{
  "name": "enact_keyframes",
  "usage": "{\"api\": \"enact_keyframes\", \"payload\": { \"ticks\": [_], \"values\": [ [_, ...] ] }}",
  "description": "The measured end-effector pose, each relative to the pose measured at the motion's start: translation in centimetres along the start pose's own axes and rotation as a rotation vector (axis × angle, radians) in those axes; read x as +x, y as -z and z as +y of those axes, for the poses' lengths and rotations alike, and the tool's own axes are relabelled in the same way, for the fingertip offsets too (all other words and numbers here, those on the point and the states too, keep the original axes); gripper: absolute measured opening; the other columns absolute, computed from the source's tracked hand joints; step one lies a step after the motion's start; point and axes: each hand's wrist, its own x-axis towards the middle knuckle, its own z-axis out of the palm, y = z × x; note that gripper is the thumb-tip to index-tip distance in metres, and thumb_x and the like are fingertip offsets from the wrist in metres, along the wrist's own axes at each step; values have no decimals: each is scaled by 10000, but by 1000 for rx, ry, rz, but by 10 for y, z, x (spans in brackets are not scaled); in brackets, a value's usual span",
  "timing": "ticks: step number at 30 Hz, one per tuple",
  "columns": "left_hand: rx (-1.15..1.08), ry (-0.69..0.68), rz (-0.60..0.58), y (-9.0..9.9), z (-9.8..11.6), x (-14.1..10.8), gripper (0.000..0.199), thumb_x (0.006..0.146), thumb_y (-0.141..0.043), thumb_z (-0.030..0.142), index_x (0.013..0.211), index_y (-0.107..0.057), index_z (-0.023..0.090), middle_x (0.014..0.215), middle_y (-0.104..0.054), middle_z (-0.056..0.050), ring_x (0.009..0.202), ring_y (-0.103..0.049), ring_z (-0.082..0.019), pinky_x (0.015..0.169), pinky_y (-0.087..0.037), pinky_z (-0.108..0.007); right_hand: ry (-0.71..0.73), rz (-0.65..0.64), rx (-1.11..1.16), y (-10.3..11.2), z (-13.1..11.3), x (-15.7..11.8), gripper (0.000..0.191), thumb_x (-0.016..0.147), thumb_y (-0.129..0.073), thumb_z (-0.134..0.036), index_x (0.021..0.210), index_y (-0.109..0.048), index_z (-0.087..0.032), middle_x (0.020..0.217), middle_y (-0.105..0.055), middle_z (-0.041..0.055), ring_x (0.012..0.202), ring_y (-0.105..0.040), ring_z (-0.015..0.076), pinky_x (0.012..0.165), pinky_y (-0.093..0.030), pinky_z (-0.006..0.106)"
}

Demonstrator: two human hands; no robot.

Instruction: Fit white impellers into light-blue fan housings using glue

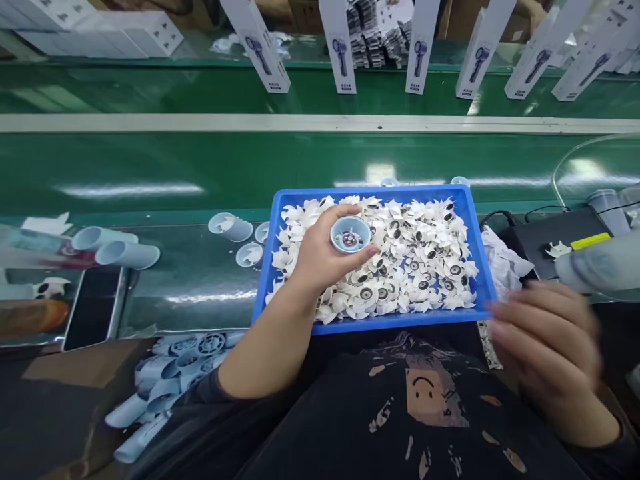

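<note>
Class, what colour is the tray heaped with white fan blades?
The tray is blue, and shows best in the head view.

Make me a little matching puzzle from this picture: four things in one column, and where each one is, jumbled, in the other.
1. Round light-blue part
2. White bladed wheels
3. Yellow strip
4. Heap of light-blue tubes

A. Spread across the inside of the blue tray
B. Low down at the left of the view
C. Held in the left hand
D. On the dark box at the right

Pairs: 1-C, 2-A, 3-D, 4-B
</note>
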Motion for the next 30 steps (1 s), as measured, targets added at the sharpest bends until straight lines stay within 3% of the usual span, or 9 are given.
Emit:
{"api": "enact_keyframes", "payload": {
  "ticks": [1,3,6,9,13,21,24,30],
  "values": [
    [10,-6,-4,-2,2,0,619,672,-783,555,1147,-584,211,1026,-721,-74,867,-700,-225,789,-564,-371,65,-49,-82,-12,5,6,193,858,-660,-254,1018,-696,-356,998,-693,13,980,-615,259,955,-476,504],
    [56,-15,-31,-6,6,-1,589,677,-787,518,1141,-591,212,1088,-714,-82,933,-694,-242,843,-556,-396,82,-232,-507,-38,18,20,326,882,-585,-154,1177,-655,-272,1297,-597,72,1216,-519,311,1049,-410,553],
    [120,-32,-78,-9,11,-1,546,695,-787,454,1145,-596,211,1147,-705,-83,1037,-673,-263,925,-532,-422,35,-404,-655,-64,35,34,396,817,-609,-87,1191,-654,-209,1485,-423,119,1369,-360,410,1108,-277,671],
    [151,-27,-102,-10,12,-1,549,705,-783,441,1164,-592,206,1195,-691,-88,1085,-659,-274,950,-520,-434,71,-543,-626,-62,39,33,337,849,-540,-89,1132,-673,-217,1429,-498,78,1376,-380,364,1129,-286,638],
    [174,-29,-124,-11,12,-1,546,713,-774,443,1177,-591,222,1231,-679,-81,1108,-652,-276,942,-522,-425,30,-718,-482,-44,36,28,471,847,-379,-20,1209,-628,-190,1215,-639,98,1107,-616,266,979,-490,508],
    [176,-72,-176,-11,14,-3,546,725,-757,462,1185,-582,227,1230,-678,-82,1110,-653,-276,937,-521,-417,-64,-755,-436,-45,43,34,525,798,-397,9,1241,-623,-160,1073,-624,122,1015,-640,243,913,-538,407],
    [180,-73,-181,-12,13,-2,528,728,-762,436,1179,-577,234,1226,-677,-74,1108,-651,-271,930,-522,-411,-78,-745,-403,-43,45,32,446,847,-394,-20,1186,-647,-162,1060,-629,121,992,-642,226,907,-535,384],
    [185,-74,-225,-13,16,-2,499,741,-760,384,1160,-542,226,1223,-661,-74,1105,-642,-262,947,-508,-409,-146,-665,-305,-44,44,26,281,885,-435,-127,1089,-626,-143,1090,-619,140,1051,-600,305,930,-488,527]
  ]
}}
